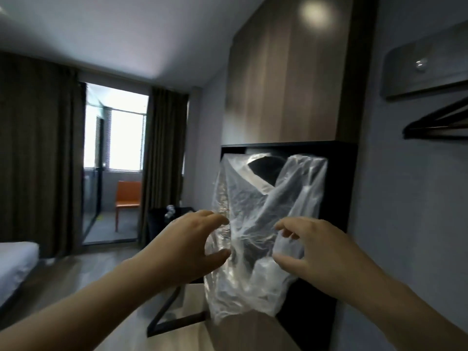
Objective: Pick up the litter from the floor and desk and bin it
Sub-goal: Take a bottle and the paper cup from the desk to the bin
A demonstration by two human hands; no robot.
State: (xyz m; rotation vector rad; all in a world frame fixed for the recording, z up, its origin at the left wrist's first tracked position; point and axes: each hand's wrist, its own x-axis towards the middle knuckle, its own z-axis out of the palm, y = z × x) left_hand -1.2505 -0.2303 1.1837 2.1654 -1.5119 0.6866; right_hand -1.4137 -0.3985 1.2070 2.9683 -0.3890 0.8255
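We hold the clear plastic bag (255,224) up in front of the black shelf (340,178), our left hand (182,247) and right hand (321,252) each pinching one side, and it looks light, floppy and slippery, so bunched-up folds are best to grab.

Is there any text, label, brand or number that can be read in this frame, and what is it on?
No text here can be read.
The air conditioner has a small mark on its front, too blurred to read.
The bag shows no print.
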